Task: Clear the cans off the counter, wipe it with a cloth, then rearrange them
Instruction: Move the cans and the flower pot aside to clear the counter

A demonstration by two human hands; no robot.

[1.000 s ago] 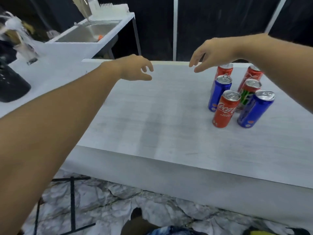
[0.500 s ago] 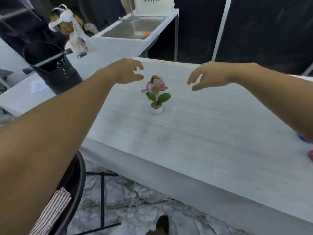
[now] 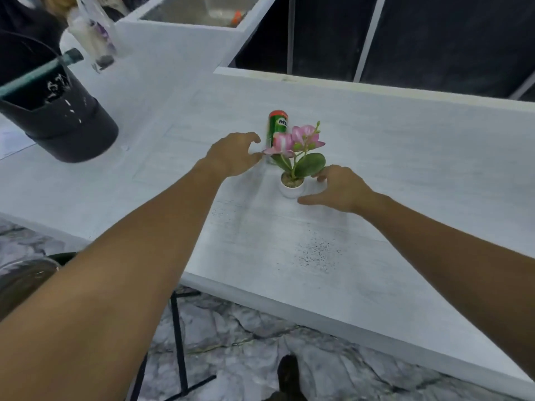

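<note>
Closest to us lies a scatter of dark specks on the white counter, so we judge the wiping not yet done. Just past it, both our hands have dropped from the hover of half a second ago and closed in on the little potted plant: our right hand sits just beside the white pot, fingers spread and gripping nothing, thumb reaching along the counter under it; our left hand is curved wide apart, holding nothing, near the green Milo can standing upright just behind the flowers. That reads to us as clearing starting at this end, can and plant first, though contact isn't clear yet. The cluster of cans from a second ago is out of view now. Farther left stands a black bucket with a handle poking out, and beyond, a sink against dark curtains.
</note>
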